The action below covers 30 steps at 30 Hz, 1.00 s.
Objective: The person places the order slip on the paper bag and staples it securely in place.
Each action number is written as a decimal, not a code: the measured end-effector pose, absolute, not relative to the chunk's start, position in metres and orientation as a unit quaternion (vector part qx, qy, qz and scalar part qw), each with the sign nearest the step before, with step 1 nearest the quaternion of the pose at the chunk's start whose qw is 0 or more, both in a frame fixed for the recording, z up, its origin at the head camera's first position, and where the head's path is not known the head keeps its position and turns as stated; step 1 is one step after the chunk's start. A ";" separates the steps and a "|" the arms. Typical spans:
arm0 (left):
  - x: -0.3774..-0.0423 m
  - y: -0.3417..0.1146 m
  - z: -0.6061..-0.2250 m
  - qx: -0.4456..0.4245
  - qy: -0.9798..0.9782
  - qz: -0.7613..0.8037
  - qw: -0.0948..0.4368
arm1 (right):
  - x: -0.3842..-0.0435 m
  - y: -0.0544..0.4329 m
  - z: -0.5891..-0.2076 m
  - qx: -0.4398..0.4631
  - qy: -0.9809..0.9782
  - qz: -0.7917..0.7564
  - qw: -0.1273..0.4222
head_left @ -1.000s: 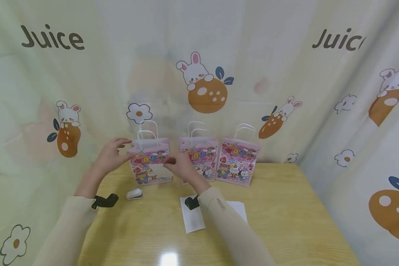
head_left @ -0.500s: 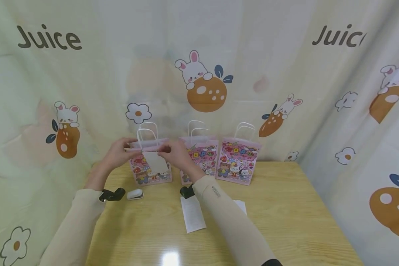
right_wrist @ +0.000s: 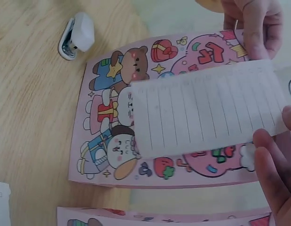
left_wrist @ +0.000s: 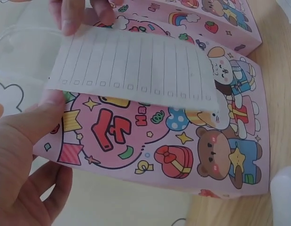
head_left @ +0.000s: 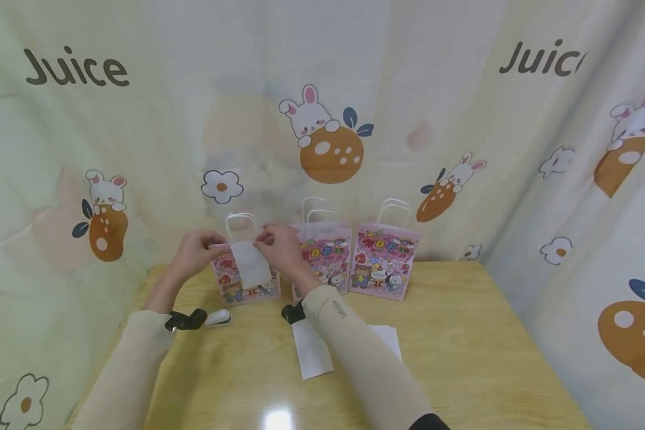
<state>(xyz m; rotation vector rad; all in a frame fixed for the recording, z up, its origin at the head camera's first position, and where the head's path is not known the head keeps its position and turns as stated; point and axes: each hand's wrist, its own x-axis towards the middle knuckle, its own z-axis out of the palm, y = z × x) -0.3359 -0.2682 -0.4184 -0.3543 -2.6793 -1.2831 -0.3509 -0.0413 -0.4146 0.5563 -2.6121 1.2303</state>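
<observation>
A pink cartoon-printed paper gift bag with white handles stands at the left of a row. Across its upper front lies a white lined slip with small checkboxes at its top. My left hand grips the bag's upper left corner; in the left wrist view the thumb lies in front, at the slip's corner, and fingers curl behind. My right hand pinches the slip's other top corner at the bag's rim. The slip's lower end stands slightly off the bag.
A white stapler lies on the wooden table before the bag. Two similar bags, one in the middle and one at right, stand alongside. More white slips lie under my right forearm. A printed curtain hangs behind.
The slip has risen from low on the bag's front to its top edge. My left hand has moved onto the bag's upper corner. The bag's handles have come together.
</observation>
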 end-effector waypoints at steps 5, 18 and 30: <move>-0.334 -0.267 -0.422 -0.130 -0.882 -0.444 0.088 | -0.354 -0.044 -0.423 0.171 -0.872 0.443 0.120; -0.332 -0.255 -0.426 -0.098 -0.886 -0.441 0.104 | -0.355 -0.051 -0.436 0.141 -0.854 0.461 0.197; -0.336 -0.254 -0.436 -0.107 -0.872 -0.462 0.123 | -0.360 -0.041 -0.435 0.206 -0.871 0.422 0.142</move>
